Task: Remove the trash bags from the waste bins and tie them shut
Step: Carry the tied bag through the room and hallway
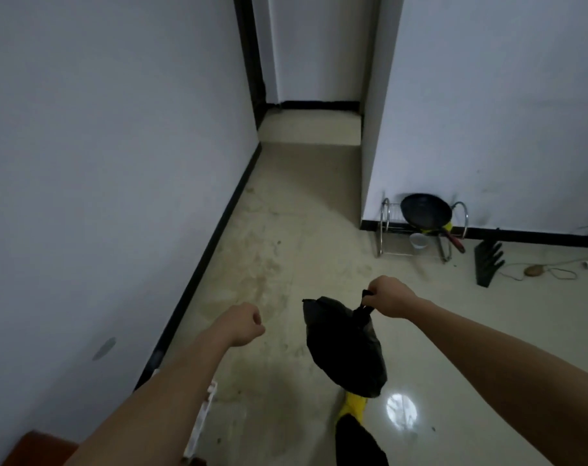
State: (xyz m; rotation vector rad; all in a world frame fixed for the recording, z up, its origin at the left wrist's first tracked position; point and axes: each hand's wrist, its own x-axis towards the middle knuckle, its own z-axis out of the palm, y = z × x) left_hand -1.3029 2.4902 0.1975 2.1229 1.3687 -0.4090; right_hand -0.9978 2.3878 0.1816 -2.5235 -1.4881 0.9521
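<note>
Black plastic trash bag [344, 344], full and bunched at the neck, hangs above the pale tiled floor [285, 230] from the right hand [391, 297], whose fingers are clenched around its gathered top. The left hand [245, 324] is curled into a loose fist and holds nothing. Judging by the twisted neck, this bag is already out of its bin and looks closed, though no knot can be made out; no waste bin is in view, so what remains cannot be told. No readable writing or labels appear anywhere.

At five o'clock, the crinkled black plastic trash bag [348, 348] looks dull above glossy, smudged beige floor tiles [285, 264]; at two o'clock, a shiny chrome wire rack [386, 227].
</note>
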